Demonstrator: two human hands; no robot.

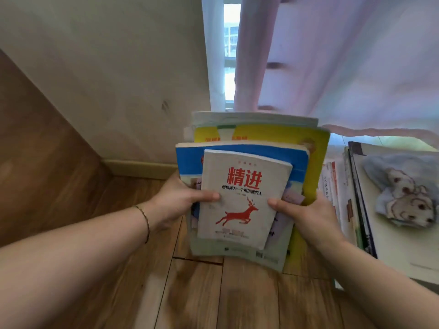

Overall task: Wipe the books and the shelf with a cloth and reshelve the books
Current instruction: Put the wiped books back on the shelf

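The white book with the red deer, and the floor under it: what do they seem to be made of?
White book with the red deer: apparently a paper softcover with a matte finish, its cover edge thin and slightly worn. Floor: wood or wood-look laminate planks, with visible grain, seams and a slight sheen.

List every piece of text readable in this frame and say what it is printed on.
"精进", large red title, on the white book with the red deer, front of the stack in both hands.
Black subtitle beneath it: too blurred to quote reliably.
Red text on the yellow book behind: blurred, mostly hidden.
Spines of the books at right: too small to read.
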